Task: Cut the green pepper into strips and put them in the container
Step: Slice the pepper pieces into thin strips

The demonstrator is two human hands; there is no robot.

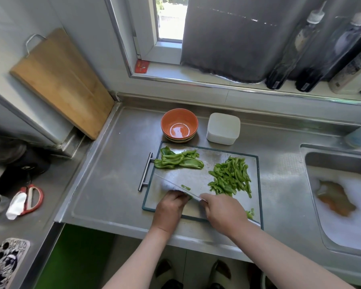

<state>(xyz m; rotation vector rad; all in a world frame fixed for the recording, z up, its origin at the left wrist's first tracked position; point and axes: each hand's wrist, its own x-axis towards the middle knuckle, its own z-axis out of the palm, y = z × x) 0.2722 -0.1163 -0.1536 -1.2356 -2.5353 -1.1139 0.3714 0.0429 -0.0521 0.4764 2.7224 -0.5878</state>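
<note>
On the steel cutting board (196, 215), uncut green pepper pieces (178, 160) lie at the far left and a pile of cut strips (231, 177) lies on the right. My right hand (223, 213) grips the handle of a cleaver (183, 180); its blurred blade reaches up and left across the board and carries one small strip (185, 187). My left hand (171, 205) sits against the blade with its fingers curled down over a small pepper piece (189, 197), mostly hidden. The white square container (223, 128) stands beyond the board.
An orange bowl (179, 125) stands left of the container. To the right, a sink (342, 197) holds foam and water. A wooden board (61, 80) leans in the left corner. Scissors (32, 199) and a phone (6, 261) lie at the left, bottles (296, 49) on the sill.
</note>
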